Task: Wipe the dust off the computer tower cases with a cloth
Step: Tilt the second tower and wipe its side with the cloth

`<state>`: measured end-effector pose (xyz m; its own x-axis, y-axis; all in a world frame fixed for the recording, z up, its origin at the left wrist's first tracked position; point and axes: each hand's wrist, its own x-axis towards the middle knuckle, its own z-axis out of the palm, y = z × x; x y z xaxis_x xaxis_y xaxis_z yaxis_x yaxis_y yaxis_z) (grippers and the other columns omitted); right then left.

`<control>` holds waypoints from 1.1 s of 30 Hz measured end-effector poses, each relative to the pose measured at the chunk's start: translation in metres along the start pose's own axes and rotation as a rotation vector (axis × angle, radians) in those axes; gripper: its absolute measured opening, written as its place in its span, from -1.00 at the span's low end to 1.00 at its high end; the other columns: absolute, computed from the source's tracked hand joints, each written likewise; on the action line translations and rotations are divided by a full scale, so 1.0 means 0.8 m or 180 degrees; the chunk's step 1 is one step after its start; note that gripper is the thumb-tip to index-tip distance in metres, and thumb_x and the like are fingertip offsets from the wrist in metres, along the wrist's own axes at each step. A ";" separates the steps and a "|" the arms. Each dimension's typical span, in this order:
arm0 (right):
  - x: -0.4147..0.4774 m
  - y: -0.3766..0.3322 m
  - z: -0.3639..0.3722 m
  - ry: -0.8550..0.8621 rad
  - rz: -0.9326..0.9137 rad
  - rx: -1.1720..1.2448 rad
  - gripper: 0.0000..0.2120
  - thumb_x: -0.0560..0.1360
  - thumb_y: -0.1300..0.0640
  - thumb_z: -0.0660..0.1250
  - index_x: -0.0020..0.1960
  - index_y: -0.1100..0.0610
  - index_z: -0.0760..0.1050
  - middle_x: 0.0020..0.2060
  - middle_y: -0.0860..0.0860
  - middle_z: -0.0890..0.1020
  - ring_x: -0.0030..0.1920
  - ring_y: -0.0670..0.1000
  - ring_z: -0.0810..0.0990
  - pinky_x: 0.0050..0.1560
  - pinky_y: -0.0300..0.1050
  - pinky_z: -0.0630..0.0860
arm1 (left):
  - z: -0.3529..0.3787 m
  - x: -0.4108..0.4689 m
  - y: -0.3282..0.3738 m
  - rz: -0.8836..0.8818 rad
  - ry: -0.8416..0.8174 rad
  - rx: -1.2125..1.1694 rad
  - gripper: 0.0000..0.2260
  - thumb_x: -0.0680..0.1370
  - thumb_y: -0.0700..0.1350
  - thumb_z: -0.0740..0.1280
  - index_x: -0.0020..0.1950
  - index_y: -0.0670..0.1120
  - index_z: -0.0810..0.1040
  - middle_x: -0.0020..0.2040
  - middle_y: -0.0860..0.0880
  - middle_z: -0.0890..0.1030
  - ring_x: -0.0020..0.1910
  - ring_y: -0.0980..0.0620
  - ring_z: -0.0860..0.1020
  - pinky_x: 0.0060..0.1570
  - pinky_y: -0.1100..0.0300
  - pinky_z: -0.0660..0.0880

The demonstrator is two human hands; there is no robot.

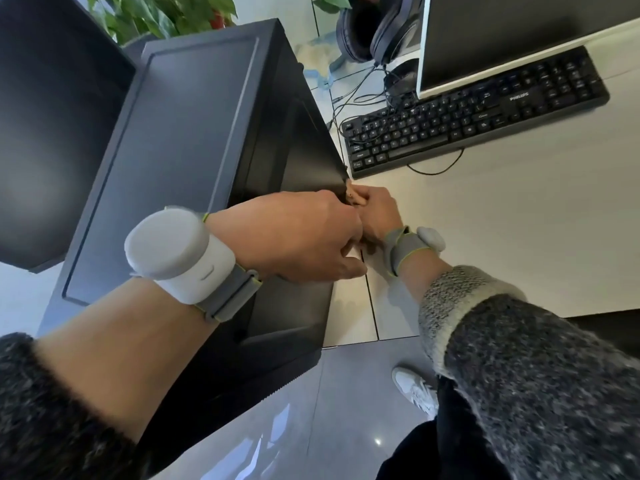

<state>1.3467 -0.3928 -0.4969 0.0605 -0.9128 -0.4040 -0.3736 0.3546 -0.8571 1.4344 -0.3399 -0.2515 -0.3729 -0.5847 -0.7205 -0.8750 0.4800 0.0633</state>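
**Both hands bunched at the tower's lower corner**

At nine o'clock stood a second dark case, close beside the main one and untouched; I judged it was waiting its turn. A plant showed at eleven o'clock, behind both.

The tower case filled the middle left, standing on the floor against the desk. Its top panel faced the camera and its darker side panel faced the desk. No badge or lettering was readable on it.

The left hand sat near the centre of the view, over the side panel's edge, with a white wrist device strapped behind it. Its fingers were curled, but its own back hid what they held, so I could not tell whether it gripped anything.

Touching it, just towards three o'clock, the right hand was closed at the tower's corner. A small tan wad, probably the cloth, was pinched at its knuckles and pressed to that corner. The hands likely met there to regather the cloth or work the edge. The broad panels looked still to be wiped.

At one o'clock headphones hung beside a monitor. Below these lay a black keyboard marked "PHILIPS", the only legible writing. A white shoe stood at five o'clock.
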 end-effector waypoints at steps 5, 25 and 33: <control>-0.064 0.021 0.013 -0.0375 -0.0088 -0.0554 -0.89 0.54 0.19 0.38 -0.03 0.11 0.70 -0.15 0.16 0.69 -0.07 0.23 0.65 -0.19 -0.11 0.33 | -0.003 -0.002 -0.003 0.0002 0.0024 -0.0121 -0.72 0.63 0.22 0.29 -0.12 0.05 0.53 -0.23 0.08 0.58 -0.27 0.10 0.53 -0.32 0.18 0.35; -0.095 0.023 0.027 -0.0321 0.0121 -0.0330 -0.86 0.53 0.28 0.39 0.02 0.15 0.69 -0.19 0.03 0.63 -0.17 0.04 0.56 -0.27 -0.20 0.35 | -0.001 0.001 -0.003 -0.0168 -0.0029 -0.0093 -0.72 0.63 0.23 0.30 -0.09 0.05 0.55 -0.18 0.08 0.57 -0.23 0.08 0.53 -0.28 0.15 0.36; -0.161 0.063 0.038 -0.0867 -0.0360 -0.0766 -0.79 0.64 0.11 0.28 0.06 0.10 0.71 0.01 0.05 0.71 -0.01 0.16 0.69 0.04 0.00 0.59 | -0.001 0.001 -0.003 -0.0150 -0.0003 -0.0175 -0.72 0.65 0.22 0.30 -0.03 0.03 0.59 -0.18 0.08 0.59 -0.24 0.10 0.54 -0.30 0.22 0.33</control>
<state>1.3481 -0.2514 -0.4975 0.3456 -0.8445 -0.4091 -0.5553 0.1673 -0.8146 1.4364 -0.3418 -0.2516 -0.3307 -0.6050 -0.7243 -0.9071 0.4155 0.0671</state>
